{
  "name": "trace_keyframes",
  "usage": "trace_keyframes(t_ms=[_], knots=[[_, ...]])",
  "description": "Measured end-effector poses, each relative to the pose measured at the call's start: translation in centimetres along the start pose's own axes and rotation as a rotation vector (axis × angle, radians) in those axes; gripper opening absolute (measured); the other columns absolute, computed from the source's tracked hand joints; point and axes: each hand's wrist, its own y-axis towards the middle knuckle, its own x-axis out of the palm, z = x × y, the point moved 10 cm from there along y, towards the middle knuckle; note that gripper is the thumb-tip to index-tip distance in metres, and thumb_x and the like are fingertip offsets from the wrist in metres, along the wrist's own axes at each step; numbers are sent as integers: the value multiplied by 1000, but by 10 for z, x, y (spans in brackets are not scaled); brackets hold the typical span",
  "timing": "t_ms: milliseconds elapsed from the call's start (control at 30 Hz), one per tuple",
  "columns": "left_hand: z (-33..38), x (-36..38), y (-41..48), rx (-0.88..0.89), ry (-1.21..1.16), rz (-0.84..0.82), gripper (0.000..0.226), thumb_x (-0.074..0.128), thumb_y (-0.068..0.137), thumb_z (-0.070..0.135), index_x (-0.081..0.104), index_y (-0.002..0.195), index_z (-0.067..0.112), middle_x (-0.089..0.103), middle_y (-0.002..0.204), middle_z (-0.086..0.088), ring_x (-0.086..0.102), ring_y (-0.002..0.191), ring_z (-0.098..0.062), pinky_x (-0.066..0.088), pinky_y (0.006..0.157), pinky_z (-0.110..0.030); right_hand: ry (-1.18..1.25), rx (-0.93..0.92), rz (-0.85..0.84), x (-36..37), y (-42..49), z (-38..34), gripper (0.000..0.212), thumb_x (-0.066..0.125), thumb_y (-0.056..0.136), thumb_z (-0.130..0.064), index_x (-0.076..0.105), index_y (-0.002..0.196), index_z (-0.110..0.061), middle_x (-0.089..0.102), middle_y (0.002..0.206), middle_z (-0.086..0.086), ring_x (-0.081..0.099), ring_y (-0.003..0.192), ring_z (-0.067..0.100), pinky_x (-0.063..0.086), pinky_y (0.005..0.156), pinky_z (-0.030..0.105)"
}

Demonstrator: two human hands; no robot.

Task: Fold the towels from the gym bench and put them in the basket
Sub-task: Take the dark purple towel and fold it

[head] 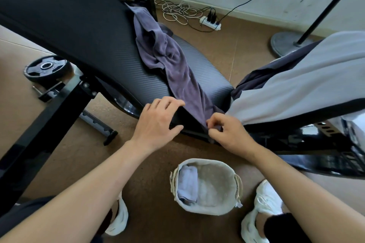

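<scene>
A purple towel (167, 59) lies crumpled along the black gym bench (83, 31), its lower end hanging over the near edge. My right hand (229, 132) pinches that lower corner. My left hand (158, 122) rests with spread fingers on the bench edge beside the towel, touching its side. A pale grey towel with a dark border (300, 85) is draped over the bench's right part. On the floor below stands a light fabric basket (233, 201) with a folded pale lilac towel (187, 183) and a white one (209, 191) inside.
A black weight plate (47, 67) lies on the floor at left beside the bench's frame leg (45, 116). A power strip (210, 22) with tangled cables sits near the wall. A stand's round base (284, 43) is at right. My white shoes (264, 211) flank the basket.
</scene>
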Motion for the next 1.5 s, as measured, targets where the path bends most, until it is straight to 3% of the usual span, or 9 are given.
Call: trace_keyframes(t_ms=[100, 167, 267, 500, 733, 867, 1033, 1267, 1500], knots=[[8, 8, 2, 28, -24, -55, 72, 78, 77, 48, 52, 143, 35, 52, 127, -1, 53, 108, -26, 51, 85, -44, 209, -21, -78, -9, -14, -25, 18, 60, 83, 9, 58, 80, -9, 65, 67, 6, 54, 59, 7, 43, 58, 19], [14, 15, 3, 51, -19, -64, 46, 78, 78, 47, 69, 122, 33, 54, 122, -2, 51, 105, -29, 51, 83, -47, 299, -18, -62, -21, -17, -29, 21, 58, 87, 13, 58, 81, -7, 64, 66, 2, 53, 58, 7, 44, 57, 20], [19, 16, 2, 103, -33, -20, 21, 73, 81, 45, 75, 94, 28, 64, 109, 4, 53, 107, -27, 48, 84, -43, 385, 9, 109, -52, -13, -17, 28, 56, 91, 12, 59, 82, -15, 64, 66, -8, 54, 61, 6, 45, 61, 21], [13, 0, 7, 115, -232, -8, 23, 63, 90, 44, 69, 87, 22, 71, 84, 9, 66, 83, -17, 48, 85, -38, 410, 123, 470, -109, -14, 22, 29, 55, 98, 1, 64, 90, -25, 62, 84, 14, 56, 75, 20, 46, 69, 38], [40, -7, 1, -8, -911, -90, 10, 71, 91, 30, 68, 93, 20, 63, 73, 14, 57, 68, -2, 48, 67, -22, 333, -109, -96, -36, -22, -38, 48, 73, 91, -7, 61, 135, -21, 57, 72, 9, 50, 66, 12, 46, 71, 20], [51, -5, -7, -13, -998, -157, 21, 69, 92, 36, 70, 98, 16, 63, 76, -13, 59, 66, -30, 53, 64, -45, 256, -123, -161, -24, -30, -48, 10, 75, 91, -14, 76, 101, -14, 75, 86, -3, 65, 79, 4, 52, 79, 20], [56, -8, -29, -21, -996, -306, 9, 68, 96, 21, 69, 91, 13, 62, 76, 1, 57, 69, -7, 50, 65, -27, 355, -66, -106, -42, -45, -57, 7, 71, 94, -13, 72, 88, -17, 71, 82, -6, 62, 78, 1, 49, 78, 17], [60, -26, -71, -80, -885, -415, 13, 65, 97, 19, 71, 92, 8, 68, 81, -5, 59, 73, -4, 46, 69, -17, 507, -14, 210, -96, -99, -73, 15, 69, 96, -18, 73, 83, -25, 71, 77, -9, 63, 77, 6, 51, 76, 24], [56, -44, -130, -194, -834, -352, 19, 67, 97, 23, 70, 80, 31, 71, 75, 9, 63, 70, 0, 49, 66, -19, 640, 71, 707, -159, -173, -66, 14, 66, 99, -16, 69, 87, -23, 69, 79, -7, 64, 76, 7, 54, 77, 26]])
